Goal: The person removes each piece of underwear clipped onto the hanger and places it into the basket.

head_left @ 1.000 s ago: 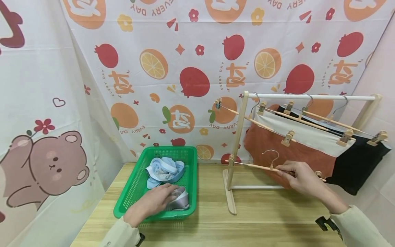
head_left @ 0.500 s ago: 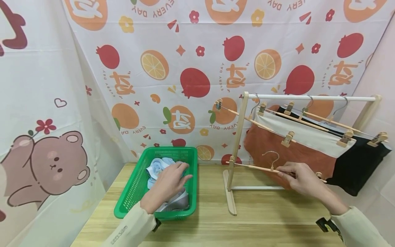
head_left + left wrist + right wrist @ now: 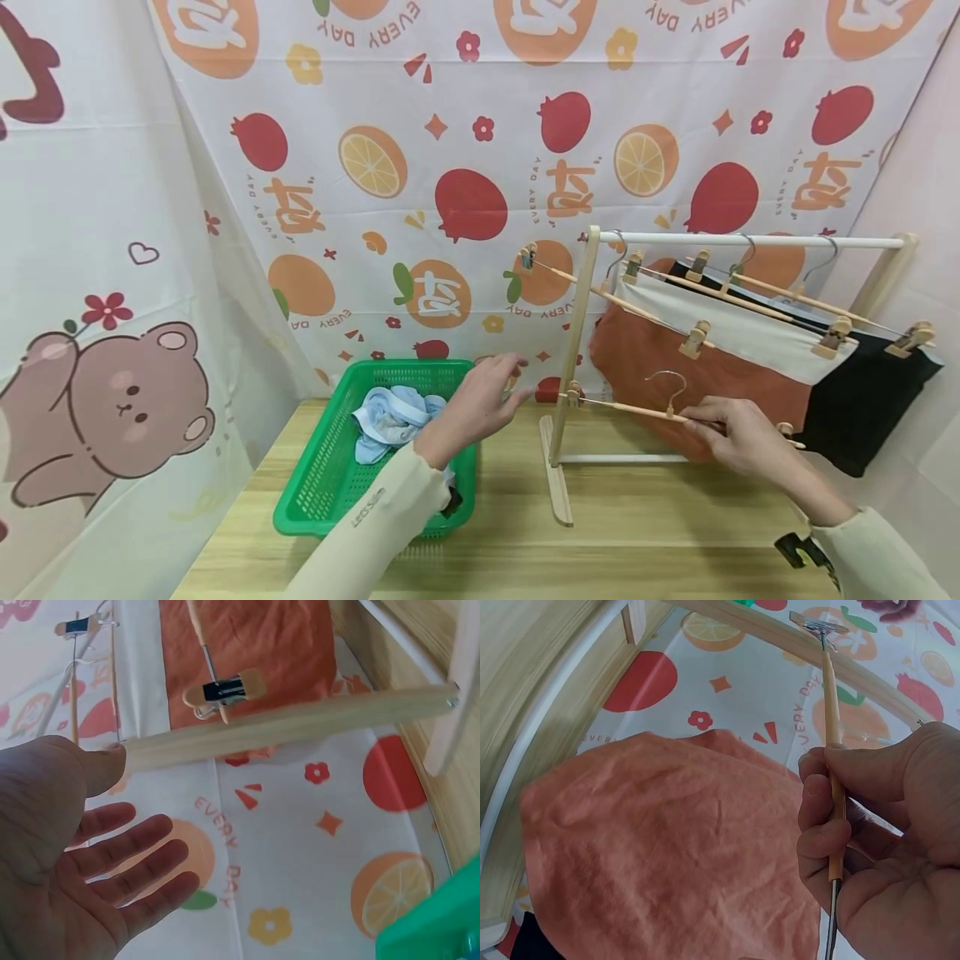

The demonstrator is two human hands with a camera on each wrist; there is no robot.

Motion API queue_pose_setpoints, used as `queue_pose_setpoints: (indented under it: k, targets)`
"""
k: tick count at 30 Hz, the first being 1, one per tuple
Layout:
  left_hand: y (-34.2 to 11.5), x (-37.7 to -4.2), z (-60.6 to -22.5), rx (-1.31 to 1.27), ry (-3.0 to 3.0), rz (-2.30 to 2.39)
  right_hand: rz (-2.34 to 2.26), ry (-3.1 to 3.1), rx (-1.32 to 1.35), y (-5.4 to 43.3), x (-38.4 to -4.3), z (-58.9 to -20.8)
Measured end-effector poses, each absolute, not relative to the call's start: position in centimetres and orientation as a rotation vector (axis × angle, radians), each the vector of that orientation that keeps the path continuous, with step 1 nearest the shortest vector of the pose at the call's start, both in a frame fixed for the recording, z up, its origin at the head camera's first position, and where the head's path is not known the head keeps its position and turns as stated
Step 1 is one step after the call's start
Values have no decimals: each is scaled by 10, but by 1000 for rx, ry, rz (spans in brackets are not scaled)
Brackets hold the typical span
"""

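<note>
My left hand [image 3: 480,400] reaches out over the right side of the green basket [image 3: 288,508], thumb and fingers spread and holding nothing. In the left wrist view, its palm and fingers face a clip [image 3: 225,688] on a hanger. My right hand [image 3: 742,433] pinches the wooden bar of a clip hanger [image 3: 633,410], whose metal hook points up. No garment hangs from this hanger. In the right wrist view, thumb and fingers curl round the hanger bar [image 3: 832,712]. A crumpled light blue garment [image 3: 393,417] lies in the basket; my left sleeve hides most of another beside it.
A wooden rack with a white rail [image 3: 675,238] stands at the right. From it hang a rust-and-white garment [image 3: 660,350] and a black garment [image 3: 862,408] on clip hangers. Another hanger's clip [image 3: 528,257] juts out left past the rack post [image 3: 576,350].
My left hand has lifted off the greyish garment in the basket and moved up and right toward the held hanger's left end. My right hand keeps its grip with little movement.
</note>
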State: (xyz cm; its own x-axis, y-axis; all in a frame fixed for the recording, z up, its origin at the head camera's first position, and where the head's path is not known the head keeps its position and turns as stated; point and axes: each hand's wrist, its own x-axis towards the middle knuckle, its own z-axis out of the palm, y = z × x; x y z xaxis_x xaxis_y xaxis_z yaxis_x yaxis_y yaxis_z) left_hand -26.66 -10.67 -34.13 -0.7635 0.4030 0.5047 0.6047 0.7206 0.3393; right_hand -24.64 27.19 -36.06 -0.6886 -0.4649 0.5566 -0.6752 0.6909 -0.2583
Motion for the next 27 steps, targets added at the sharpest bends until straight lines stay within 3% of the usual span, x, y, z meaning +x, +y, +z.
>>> queue_pose_setpoints:
  k: [27]
  targets:
    - [-36,-321,-332,-836,-2449,-999,572,-2598,695,306,-261,-346]
